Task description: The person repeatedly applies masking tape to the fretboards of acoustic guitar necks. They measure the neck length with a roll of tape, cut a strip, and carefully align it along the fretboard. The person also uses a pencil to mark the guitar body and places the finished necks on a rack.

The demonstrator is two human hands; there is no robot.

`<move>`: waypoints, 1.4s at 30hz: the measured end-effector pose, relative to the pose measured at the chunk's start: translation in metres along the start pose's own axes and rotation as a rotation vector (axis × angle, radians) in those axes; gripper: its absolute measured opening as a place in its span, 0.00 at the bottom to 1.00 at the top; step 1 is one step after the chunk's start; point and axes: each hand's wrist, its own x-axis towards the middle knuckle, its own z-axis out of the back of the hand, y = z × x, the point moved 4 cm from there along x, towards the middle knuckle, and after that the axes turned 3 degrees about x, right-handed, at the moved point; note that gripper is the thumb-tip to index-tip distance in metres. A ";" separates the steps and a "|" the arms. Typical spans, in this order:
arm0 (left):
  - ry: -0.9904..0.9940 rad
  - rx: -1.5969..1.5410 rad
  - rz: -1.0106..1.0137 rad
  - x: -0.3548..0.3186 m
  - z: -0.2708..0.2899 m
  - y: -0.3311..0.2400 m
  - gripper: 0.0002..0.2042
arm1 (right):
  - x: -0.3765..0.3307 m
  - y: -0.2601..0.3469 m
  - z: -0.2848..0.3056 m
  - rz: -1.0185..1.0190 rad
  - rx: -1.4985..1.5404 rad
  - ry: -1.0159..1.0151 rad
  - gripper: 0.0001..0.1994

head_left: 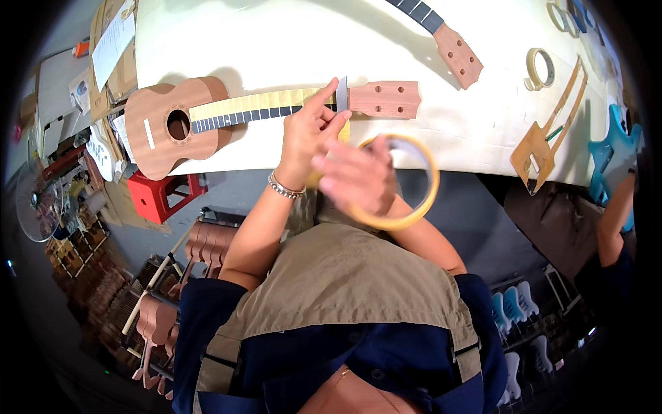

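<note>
A ukulele (158, 138) of bare reddish-brown wood lies on the table, its headstock (386, 101) to the right. Yellow masking tape (258, 101) covers the far part of its fretboard; the dark near part shows. At the headstock end, my left hand (308, 134) presses a thin grey metal blade (343, 94) with index finger and thumb, lying across the neck. A short strip of tape hangs below the blade. My right hand (358, 176) is smeared by motion just right of the left. A large yellow roll of masking tape (433, 181) hangs around it.
Another neck with its headstock (458, 58) lies at the far edge. A tape roll (540, 67) and a wooden clamp-like tool (532, 153) lie right. A red stool (157, 197) and racks of instrument bodies (155, 319) stand left. Another person's arm (614, 217) reaches in at right.
</note>
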 end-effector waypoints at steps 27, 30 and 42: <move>-0.457 0.328 -0.257 -0.016 0.230 0.055 0.05 | -0.005 -0.068 0.004 -0.596 -0.457 0.099 0.26; -0.433 0.255 -0.209 -0.017 0.236 0.061 0.06 | -0.003 -0.071 0.001 -0.578 -0.469 0.064 0.24; -0.411 0.487 -0.319 -0.019 0.235 0.064 0.09 | 0.005 -0.064 -0.002 -0.670 -0.298 -0.068 0.23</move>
